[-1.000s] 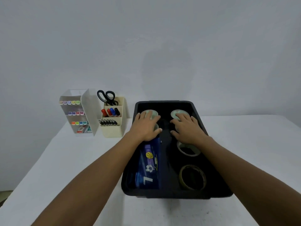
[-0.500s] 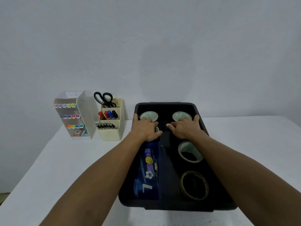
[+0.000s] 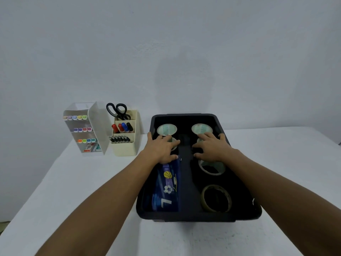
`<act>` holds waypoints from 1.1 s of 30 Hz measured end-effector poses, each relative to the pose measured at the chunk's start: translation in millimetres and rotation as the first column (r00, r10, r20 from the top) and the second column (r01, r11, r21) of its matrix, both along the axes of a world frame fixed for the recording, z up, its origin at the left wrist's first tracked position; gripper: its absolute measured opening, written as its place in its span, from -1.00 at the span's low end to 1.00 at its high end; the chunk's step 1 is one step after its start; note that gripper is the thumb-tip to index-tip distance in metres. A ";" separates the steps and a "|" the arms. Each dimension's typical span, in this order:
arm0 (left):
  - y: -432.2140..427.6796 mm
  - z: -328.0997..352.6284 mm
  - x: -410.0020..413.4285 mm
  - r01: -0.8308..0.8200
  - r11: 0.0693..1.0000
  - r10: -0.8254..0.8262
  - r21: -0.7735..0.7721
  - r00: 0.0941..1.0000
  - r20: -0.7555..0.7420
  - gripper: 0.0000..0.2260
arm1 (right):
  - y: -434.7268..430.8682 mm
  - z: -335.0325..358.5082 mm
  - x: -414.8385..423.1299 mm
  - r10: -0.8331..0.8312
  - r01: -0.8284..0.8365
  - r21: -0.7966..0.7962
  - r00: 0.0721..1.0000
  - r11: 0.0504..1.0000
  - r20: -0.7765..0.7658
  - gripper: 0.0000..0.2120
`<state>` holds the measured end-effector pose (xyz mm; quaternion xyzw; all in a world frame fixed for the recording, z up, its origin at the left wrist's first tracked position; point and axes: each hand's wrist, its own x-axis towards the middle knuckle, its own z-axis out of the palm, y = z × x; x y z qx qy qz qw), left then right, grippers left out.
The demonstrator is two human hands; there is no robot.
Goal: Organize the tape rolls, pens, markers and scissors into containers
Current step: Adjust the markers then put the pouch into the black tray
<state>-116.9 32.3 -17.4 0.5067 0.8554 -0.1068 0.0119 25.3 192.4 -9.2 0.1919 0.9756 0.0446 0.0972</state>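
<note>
A black bin (image 3: 184, 217) sits on the white table and holds several tape rolls. Two pale rolls (image 3: 167, 129) (image 3: 202, 128) lie at its far end, a white roll (image 3: 212, 168) at mid right, and a brown roll (image 3: 215, 198) near right. My left hand (image 3: 162, 150) rests palm down on a partly hidden roll (image 3: 173, 145), thumb near the bin's left rim. My right hand (image 3: 212, 148) lies spread over another mostly hidden roll. A blue printed pouch (image 3: 167, 189) lies in the bin's left half.
A cream organizer (image 3: 125, 148) left of the bin holds black scissors (image 3: 117, 110), red, blue and black markers (image 3: 122, 127) and a row of black pens (image 3: 120, 139). Beside it stands a clear case (image 3: 83, 130) of coloured markers. A wall rises behind the table.
Both hands drew back toward me from the two far rolls, which now show fully. The bin looks larger and nearer in the view.
</note>
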 end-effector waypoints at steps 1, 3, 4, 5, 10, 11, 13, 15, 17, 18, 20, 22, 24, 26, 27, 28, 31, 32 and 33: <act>-1.0 0.1 2.7 -0.006 1.000 0.006 -0.013 1.000 0.002 -0.38 | -2.7 1.6 0.2 -0.010 0.010 -0.010 1.000 1.000 0.011 -0.47; -4.6 0.4 7.9 0.012 1.000 -0.012 -0.016 1.000 0.009 -0.36 | -8.6 5.7 3.6 -0.007 0.007 -0.056 1.000 0.998 0.004 -0.44; -7.8 1.5 11.0 0.035 0.999 -0.035 0.000 0.999 0.019 -0.36 | -11.6 7.6 7.4 0.018 -0.019 -0.074 1.000 0.997 -0.006 -0.44; -11.2 2.9 14.4 0.067 0.998 -0.068 0.015 0.997 0.026 -0.37 | -14.4 9.1 12.8 0.056 -0.056 -0.081 0.998 0.995 -0.005 -0.44; -29.8 4.9 41.1 0.167 0.981 -0.168 -0.100 0.986 0.003 -0.33 | -25.4 1.7 40.6 0.182 -0.182 -0.010 0.980 0.983 0.077 -0.53; -32.3 3.6 45.0 0.164 0.977 -0.169 -0.133 0.985 -0.026 -0.32 | -25.4 -0.1 43.1 0.177 -0.177 -0.016 0.982 0.984 0.063 -0.54; -36.3 0.3 48.3 0.136 0.975 -0.150 -0.173 0.987 -0.065 -0.34 | -26.6 -0.2 45.1 0.162 -0.160 -0.034 0.986 0.986 0.041 -0.55; -39.5 -1.8 49.6 0.095 0.977 -0.110 -0.189 0.992 -0.070 -0.38 | -29.7 0.6 44.6 0.157 -0.157 -0.019 0.987 0.987 0.037 -0.55; -41.9 -1.1 54.0 0.073 0.977 -0.090 -0.198 0.993 -0.077 -0.38 | -35.6 3.4 46.6 0.161 -0.163 0.019 0.985 0.987 0.055 -0.53; -43.1 -0.7 56.1 0.073 0.977 -0.091 -0.199 0.992 -0.085 -0.39 | -39.4 5.2 48.0 0.175 -0.178 0.051 0.983 0.983 0.059 -0.51; -46.2 0.2 61.1 0.089 0.983 -0.107 -0.162 0.989 -0.106 -0.40 | -49.1 10.7 55.8 0.277 -0.277 0.136 0.961 0.951 0.015 -0.54; -49.2 1.9 64.2 0.139 0.986 -0.148 -0.089 0.984 -0.103 -0.38 | -60.2 15.6 60.3 0.452 -0.440 0.155 0.890 0.885 -0.053 -0.68; -53.5 5.9 67.5 0.198 0.976 -0.203 -0.091 0.978 -0.048 -0.34 | -71.6 19.9 63.7 0.528 -0.528 0.005 0.849 0.849 0.000 -0.77; -58.1 8.1 70.4 0.205 0.966 -0.210 -0.161 0.978 -0.015 -0.31 | -77.6 16.5 66.4 0.491 -0.462 -0.196 0.859 0.865 0.144 -0.78; -60.0 8.0 71.0 0.185 0.965 -0.192 -0.188 0.981 -0.017 -0.30 | -77.4 13.5 68.2 0.478 -0.429 -0.247 0.856 0.869 0.195 -0.79; -61.1 6.8 71.3 0.164 0.966 -0.171 -0.202 0.985 -0.020 -0.30 | -75.1 9.4 70.5 0.470 -0.404 -0.282 0.852 0.870 0.229 -0.79; -64.4 2.9 71.7 0.134 0.969 -0.143 -0.208 0.989 -0.030 -0.27 | -65.4 -1.4 76.0 0.438 -0.344 -0.354 0.869 0.870 0.232 -0.75; -64.7 1.9 71.8 0.130 0.969 -0.141 -0.212 0.989 -0.037 -0.26 | -63.8 -2.9 76.5 0.426 -0.331 -0.368 0.878 0.869 0.219 -0.72; -64.7 1.6 72.0 0.125 0.968 -0.138 -0.219 0.989 -0.046 -0.26 | -62.7 -4.4 76.4 0.412 -0.316 -0.378 0.887 0.870 0.208 -0.69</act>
